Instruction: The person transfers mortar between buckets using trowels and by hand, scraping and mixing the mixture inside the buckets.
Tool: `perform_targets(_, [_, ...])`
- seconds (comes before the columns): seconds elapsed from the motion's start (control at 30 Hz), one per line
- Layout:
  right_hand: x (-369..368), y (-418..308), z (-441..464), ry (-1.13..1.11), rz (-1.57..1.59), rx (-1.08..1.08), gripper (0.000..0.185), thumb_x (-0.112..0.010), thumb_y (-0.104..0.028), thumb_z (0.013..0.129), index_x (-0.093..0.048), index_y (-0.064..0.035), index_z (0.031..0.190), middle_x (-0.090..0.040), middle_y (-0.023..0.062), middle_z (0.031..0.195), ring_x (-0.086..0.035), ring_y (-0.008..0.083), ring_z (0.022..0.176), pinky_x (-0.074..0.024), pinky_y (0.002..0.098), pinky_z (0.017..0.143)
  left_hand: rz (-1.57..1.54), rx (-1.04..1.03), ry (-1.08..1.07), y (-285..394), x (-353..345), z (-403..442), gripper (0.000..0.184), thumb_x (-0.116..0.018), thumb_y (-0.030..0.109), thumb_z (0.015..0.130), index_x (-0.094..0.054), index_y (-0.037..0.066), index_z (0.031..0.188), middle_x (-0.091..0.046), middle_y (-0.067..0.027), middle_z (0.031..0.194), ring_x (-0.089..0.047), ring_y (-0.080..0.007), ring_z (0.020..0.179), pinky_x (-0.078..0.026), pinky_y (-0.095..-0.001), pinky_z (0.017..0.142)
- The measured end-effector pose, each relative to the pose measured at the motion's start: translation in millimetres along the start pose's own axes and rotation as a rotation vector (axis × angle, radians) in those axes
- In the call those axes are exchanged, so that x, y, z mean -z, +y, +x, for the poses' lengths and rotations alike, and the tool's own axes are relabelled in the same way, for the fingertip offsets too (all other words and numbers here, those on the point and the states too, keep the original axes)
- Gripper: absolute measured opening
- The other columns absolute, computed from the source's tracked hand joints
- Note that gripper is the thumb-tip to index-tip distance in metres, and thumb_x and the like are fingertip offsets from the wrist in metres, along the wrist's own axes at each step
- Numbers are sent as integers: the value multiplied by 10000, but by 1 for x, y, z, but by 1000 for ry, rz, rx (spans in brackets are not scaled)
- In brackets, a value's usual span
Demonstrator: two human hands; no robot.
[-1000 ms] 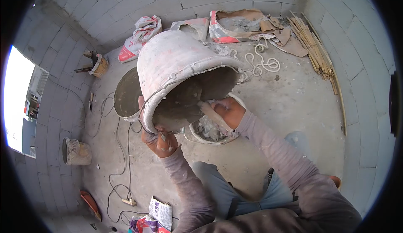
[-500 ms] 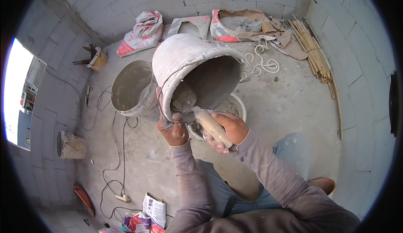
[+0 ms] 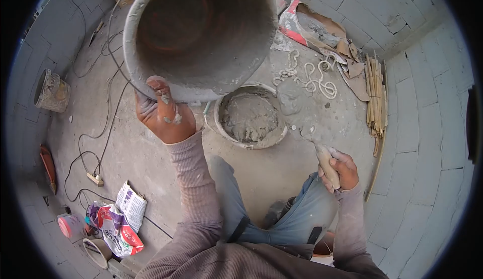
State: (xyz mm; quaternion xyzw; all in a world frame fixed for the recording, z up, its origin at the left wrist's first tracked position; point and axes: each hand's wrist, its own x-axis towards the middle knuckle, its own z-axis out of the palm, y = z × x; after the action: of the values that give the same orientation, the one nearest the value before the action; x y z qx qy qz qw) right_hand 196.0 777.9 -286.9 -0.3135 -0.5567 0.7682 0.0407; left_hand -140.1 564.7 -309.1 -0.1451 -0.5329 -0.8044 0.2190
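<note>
My left hand (image 3: pixel 168 113) is closed on the rim of a large mortar-coated bucket (image 3: pixel 132 48), which is tilted with its mouth toward me. Inside, its walls are grey and smeared. To the right, my right hand (image 3: pixel 344 169) is wrapped round the wooden handle of a trowel (image 3: pixel 328 167). The trowel's grey blade points away from me and blends with the floor, so its outline is hard to make out. Between the two hands, a smaller round tub (image 3: pixel 282 137) stands on the floor, holding lumpy wet mortar (image 3: pixel 251 119).
Behind the tub lies a coiled white rope (image 3: pixel 322 80), near a torn cement bag (image 3: pixel 307 27). Bamboo sticks (image 3: pixel 376 98) lie along the right wall. On the left are a small bucket (image 3: pixel 53 92), a cable with a socket block (image 3: pixel 94 179) and crumpled bags (image 3: pixel 118 228).
The bucket has moved up and left in view, its mouth now facing me. My right hand has drawn the trowel out of it, to the right. More of the mortar tub shows.
</note>
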Motion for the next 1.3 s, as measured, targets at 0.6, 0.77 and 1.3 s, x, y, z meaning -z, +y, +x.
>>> perform_targets(0.6, [-38, -31, 134, -38, -1955, -31, 329, -610, -187, 840, -596, 10, 1104, -650, 222, 1010, -660, 401, 890, -529, 490, 789, 360, 710, 651, -53, 348, -91, 655, -690, 502, 891, -610, -136, 1015, -661, -147, 1002, -616, -217, 877, -524, -358, 809])
perform_targets(0.77, [-63, -50, 169, -192, -2344, 434, 431, -604, -141, 837, -541, -24, 1247, -607, 149, 1034, -681, 303, 824, -564, 421, 650, 221, 682, 721, -77, 381, -105, 635, -678, 457, 911, -561, -109, 1173, -646, -156, 1126, -641, -270, 964, -536, -390, 885])
perform_targets(1.3, [-86, -19, 218, -263, -2178, -239, 426, -510, -134, 929, -504, 5, 1332, -626, 276, 1201, -622, 399, 1130, -522, 462, 921, 192, 711, 948, -69, 369, -127, 638, -681, 371, 928, -474, -81, 1328, -589, -172, 1254, -613, -273, 1062, -528, -387, 908])
